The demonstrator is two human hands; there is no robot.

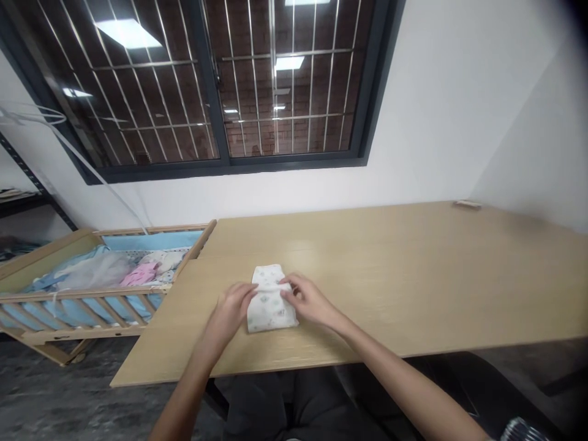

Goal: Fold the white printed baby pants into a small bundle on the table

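Note:
A white cloth with a small faint print (272, 312) lies flat on the wooden table, folded into a narrow strip. A raised fold runs across it, a little above its middle. My left hand (235, 306) pinches the left end of that fold between thumb and fingers. At the right end, my right hand (305, 298) pinches the same fold, its fingertips on the cloth's edge. Whether the cloth is a garment or a plain piece of fabric cannot be told from here.
The wide wooden table (390, 275) reaches to the wall. On its left stands a wooden crib (110, 291) with blue lining, holding a pink cloth (140, 274) and other fabrics. A small flat object (467, 204) lies at the table's far right. A barred window (220, 92) is above.

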